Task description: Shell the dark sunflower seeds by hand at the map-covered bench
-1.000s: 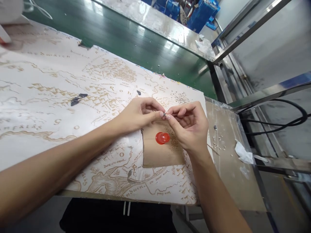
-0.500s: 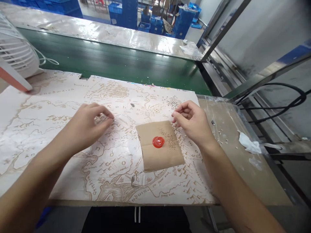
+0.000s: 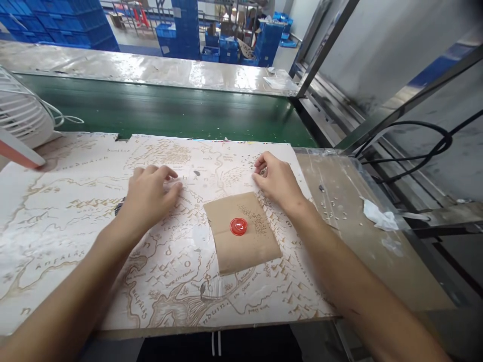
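A large pale board engraved like a map (image 3: 75, 211) lies flat on the bench. My left hand (image 3: 149, 193) rests on it left of centre, fingers curled down onto the surface; whether it holds anything is hidden. My right hand (image 3: 275, 178) sits near the board's far right, fingertips pinched together over a patch of tiny grains (image 3: 260, 163). Between and just in front of the hands lies a brown paper piece (image 3: 241, 236) with a small red round cap (image 3: 238, 227) on it and more tiny grains beside the cap.
A green conveyor belt (image 3: 169, 113) runs behind the board. A white fan (image 3: 20, 115) stands at far left. Right of the board are scattered grains, crumpled white tissue (image 3: 377, 215), black cables (image 3: 415, 151) and a metal frame. Blue crates (image 3: 188, 25) stand in the background.
The hands were pinched together above the brown paper; they have parted. The left hand went to the board at left, the right hand dropped onto the grains at the far right.
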`<state>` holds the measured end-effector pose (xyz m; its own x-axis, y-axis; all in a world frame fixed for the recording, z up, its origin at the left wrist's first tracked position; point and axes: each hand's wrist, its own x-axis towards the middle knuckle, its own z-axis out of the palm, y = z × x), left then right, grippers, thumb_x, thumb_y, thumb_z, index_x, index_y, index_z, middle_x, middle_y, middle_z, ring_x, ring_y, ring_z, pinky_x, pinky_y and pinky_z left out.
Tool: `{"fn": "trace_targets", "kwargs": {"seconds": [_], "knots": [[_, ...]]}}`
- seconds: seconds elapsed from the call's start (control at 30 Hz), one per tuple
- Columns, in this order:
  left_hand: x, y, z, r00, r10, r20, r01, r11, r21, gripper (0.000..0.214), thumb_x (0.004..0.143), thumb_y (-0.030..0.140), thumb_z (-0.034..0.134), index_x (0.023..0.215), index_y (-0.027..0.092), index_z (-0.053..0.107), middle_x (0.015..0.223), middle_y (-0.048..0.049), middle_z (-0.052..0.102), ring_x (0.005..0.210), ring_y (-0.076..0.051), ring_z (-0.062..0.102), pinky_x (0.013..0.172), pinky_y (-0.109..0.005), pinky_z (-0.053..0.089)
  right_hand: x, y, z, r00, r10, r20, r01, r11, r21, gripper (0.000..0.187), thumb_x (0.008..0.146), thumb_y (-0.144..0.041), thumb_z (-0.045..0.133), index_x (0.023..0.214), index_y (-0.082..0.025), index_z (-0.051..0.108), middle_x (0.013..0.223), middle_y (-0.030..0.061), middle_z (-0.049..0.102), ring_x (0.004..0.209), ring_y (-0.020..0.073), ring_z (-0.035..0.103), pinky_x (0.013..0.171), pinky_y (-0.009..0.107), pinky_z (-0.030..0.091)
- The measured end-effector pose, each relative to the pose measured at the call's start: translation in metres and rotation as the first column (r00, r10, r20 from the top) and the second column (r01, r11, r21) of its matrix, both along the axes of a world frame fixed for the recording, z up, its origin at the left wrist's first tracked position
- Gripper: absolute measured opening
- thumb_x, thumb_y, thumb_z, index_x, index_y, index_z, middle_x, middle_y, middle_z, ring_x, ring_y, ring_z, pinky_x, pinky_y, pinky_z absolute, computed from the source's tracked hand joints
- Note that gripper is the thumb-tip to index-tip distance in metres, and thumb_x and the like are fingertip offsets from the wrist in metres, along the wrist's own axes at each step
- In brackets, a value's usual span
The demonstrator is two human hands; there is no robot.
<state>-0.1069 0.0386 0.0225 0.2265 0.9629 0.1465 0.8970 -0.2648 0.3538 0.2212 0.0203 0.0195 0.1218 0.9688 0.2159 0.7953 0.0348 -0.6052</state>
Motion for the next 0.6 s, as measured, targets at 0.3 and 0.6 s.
{"fn": "trace_targets", "kwargs": {"seconds": [0.3,0.6], "knots": [[0.042,0.019,-0.018,0.999,-0.029,0.034,0.027,0.999,0.036,0.031,0.107,0.038,0.056,0.122,0.018,0.073,0.114,-0.0193,0.071,0.122,-0.041,0.061,0.117,-0.061,0.048,-0.002,0.006,-0.007,0.998,0.002,0.07,-0.002,1.0,-0.002,0.025,0.091,-0.003,0.065,0.097,-0.026,0.056,0.096,0.0078,0.079,0.08,0.0253,0.067,0.076,0.043,0.046],[0.048,0.03,-0.019,0.988,-0.064,0.144,0.06,0.998,0.031,0.009,0.1,0.023,0.063,0.099,0.023,0.072,0.11,-0.0152,0.069,0.117,-0.038,0.064,0.109,-0.057,0.055,-0.008,0.003,-0.006,0.903,0.077,-0.423,-0.089,0.996,-0.009,0.025,0.089,-0.015,0.078,0.099,-0.026,0.057,0.097,0.004,0.074,0.08,0.0201,0.068,0.073,0.039,0.054]]}}
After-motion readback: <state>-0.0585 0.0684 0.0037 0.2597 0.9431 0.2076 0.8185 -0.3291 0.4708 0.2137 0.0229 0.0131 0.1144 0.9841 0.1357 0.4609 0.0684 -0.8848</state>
